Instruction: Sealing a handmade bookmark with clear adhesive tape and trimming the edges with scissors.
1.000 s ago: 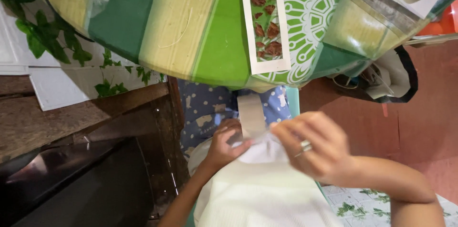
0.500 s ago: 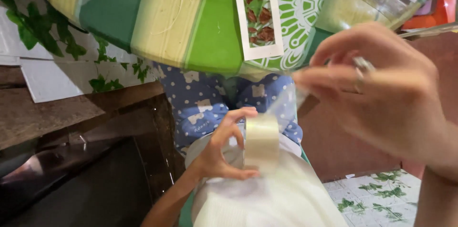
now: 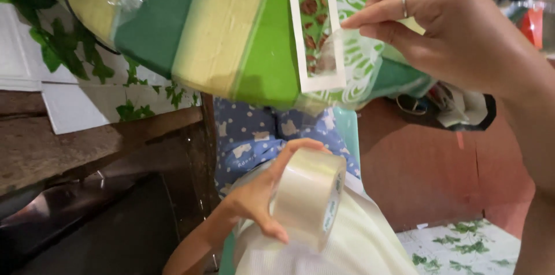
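Left hand (image 3: 260,194): closed around a roll of clear packing tape (image 3: 309,197), thumb over the top edge, fingers wrapped beneath. The roll sits low in the view, above the person's lap and a pale cloth (image 3: 324,252).

Right hand (image 3: 457,26): raised near the table edge. Thumb and forefinger are pinched shut on a short piece of clear tape (image 3: 335,49); the other fingers are loosely curled. A ring shows on one finger.

Tape piece: hangs free from the pinch, in front of the lower right part of a white card frame (image 3: 316,35). Contact with the frame cannot be confirmed.

Card frame: a white rectangular border around a green panel with brown leaf shapes, lying flat on a green and yellow patterned table covering (image 3: 231,38).

Surroundings: blue patterned garment (image 3: 254,136) below the table edge; leaf-printed wall covering (image 3: 75,55) to the left; dark wooden furniture (image 3: 87,153) lower left.

Risk, tape folding: judged likely if the loose end swings, since it is held at one edge only and would stick to itself.

Risk, misplacement: the piece could land crooked or catch the table covering, as the frame is unsecured.

Risk, fingerprints: the pinch covers adhesive, which may weaken the bond there.

Risk, roll: could slip onto the lap if the left grip relaxes.
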